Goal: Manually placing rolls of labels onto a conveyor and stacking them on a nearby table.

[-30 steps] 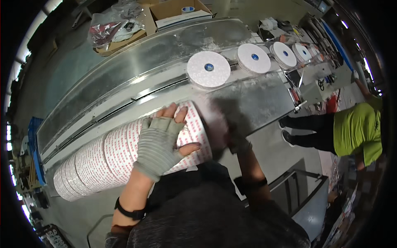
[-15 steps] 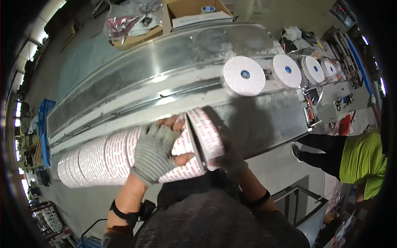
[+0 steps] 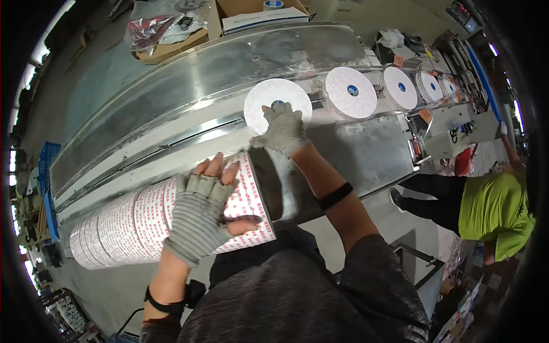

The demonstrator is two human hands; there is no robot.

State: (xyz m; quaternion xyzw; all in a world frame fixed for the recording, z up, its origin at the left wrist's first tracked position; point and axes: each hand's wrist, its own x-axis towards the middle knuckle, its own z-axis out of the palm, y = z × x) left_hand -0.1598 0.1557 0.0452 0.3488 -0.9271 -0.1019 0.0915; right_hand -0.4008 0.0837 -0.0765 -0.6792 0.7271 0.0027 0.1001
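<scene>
Left hand (image 3: 201, 214), grey glove with bare fingertips: laid palm-down, fingers extended and thumb spread, across a long row of tape rolls (image 3: 123, 228), white with red print, set on edge side by side along the near side of the metal desk (image 3: 372, 146). Right hand (image 3: 280, 130), matching glove: fingers spread, palm-down on a pale flat disc roll (image 3: 258, 108), fingertips at its blue-marked core; not wrapped around anything. Disc roll: lying flat on the desk, beyond the right end of the row and apart from it. Disc stack (image 3: 336, 94): just to the right, heading a receding line of similar discs. Step in hand, as judged: settling a single roll flat into that line while the row is steadied. Next move, as judged: calls for freeing the right fingers cleanly without dragging the disc, the left palm keeping the upright rolls together.
</scene>
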